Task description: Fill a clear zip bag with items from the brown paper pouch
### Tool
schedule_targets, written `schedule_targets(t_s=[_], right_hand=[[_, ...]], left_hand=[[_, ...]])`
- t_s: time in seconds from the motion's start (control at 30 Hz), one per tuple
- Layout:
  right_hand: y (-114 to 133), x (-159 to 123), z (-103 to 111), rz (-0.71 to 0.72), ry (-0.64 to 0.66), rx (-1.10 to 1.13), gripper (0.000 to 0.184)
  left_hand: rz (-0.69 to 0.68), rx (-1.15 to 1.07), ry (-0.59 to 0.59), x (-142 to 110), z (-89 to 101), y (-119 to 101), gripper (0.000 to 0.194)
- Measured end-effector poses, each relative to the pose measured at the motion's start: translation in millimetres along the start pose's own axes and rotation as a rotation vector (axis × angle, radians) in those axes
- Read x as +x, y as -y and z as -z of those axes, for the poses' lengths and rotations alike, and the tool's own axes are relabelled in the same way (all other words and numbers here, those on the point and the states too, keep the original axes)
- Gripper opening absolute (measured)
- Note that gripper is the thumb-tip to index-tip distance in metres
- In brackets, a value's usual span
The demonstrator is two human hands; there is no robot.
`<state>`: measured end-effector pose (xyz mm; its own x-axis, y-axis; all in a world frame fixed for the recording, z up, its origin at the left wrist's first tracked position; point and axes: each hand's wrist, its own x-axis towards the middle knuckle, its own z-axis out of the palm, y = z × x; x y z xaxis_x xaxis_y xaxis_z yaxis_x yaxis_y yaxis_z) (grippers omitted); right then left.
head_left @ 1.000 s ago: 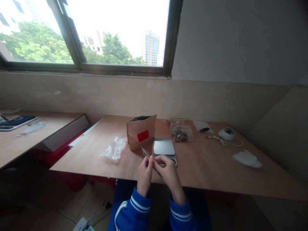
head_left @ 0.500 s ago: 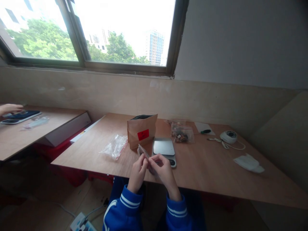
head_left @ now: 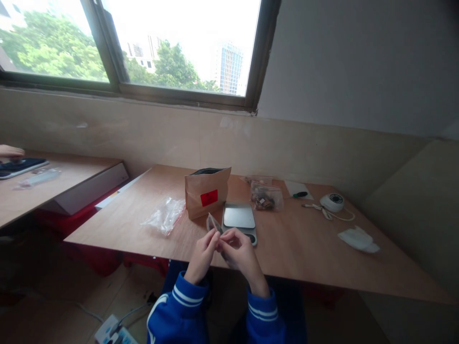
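Both hands meet over the table's near edge, pinching a small clear plastic bag (head_left: 214, 223). My left hand (head_left: 203, 253) is closed on one side of it, thumb against forefinger. On the other side, my right hand (head_left: 239, 249) is closed with its fingertips at the bag's edge. Much of the bag and its contents is hidden by the fingers. Just beyond the hands lies a kitchen scale (head_left: 239, 216) with a silver plate. A brown paper bag (head_left: 193, 196) with a red label stands upright behind them, its top open.
Clear plastic bags (head_left: 165, 217) lie at the left. Filled zip bags (head_left: 266, 197), a green-handled screwdriver (head_left: 300, 194) on white paper, a white dome camera (head_left: 333, 203) with cable and a white wrapper (head_left: 358, 239) are at the right. Another person's hand (head_left: 10, 152) is over the neighbouring table.
The view has shifted slightly, so the table's things sit a little further left. My hands still pinch the small bag, with the fingers slightly rearranged.
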<state>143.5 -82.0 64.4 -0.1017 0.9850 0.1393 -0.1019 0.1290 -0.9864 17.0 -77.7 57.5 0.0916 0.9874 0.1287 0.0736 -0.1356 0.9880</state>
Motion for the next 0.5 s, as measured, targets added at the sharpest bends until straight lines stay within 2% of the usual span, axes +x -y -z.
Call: schedule_targets(t_s=[0.13,0.3,0.5], right_hand=[[2.0,-1.0,1.0,-0.069,-0.014,0.020,0.027],[8.0,-0.9,0.0,-0.076,-0.054,0.088,0.028],[1.2,0.3,-5.0,-0.065,-0.229,0.079,0.026]], left_hand=[[-0.024,0.013,0.002,-1.2,0.7,-1.4,0.034],[-0.051,-0.014,0.098,-0.8,3.2,-5.0,0.034],[-0.088,0.077,-0.026,-1.2,0.3,-4.0,0.030]])
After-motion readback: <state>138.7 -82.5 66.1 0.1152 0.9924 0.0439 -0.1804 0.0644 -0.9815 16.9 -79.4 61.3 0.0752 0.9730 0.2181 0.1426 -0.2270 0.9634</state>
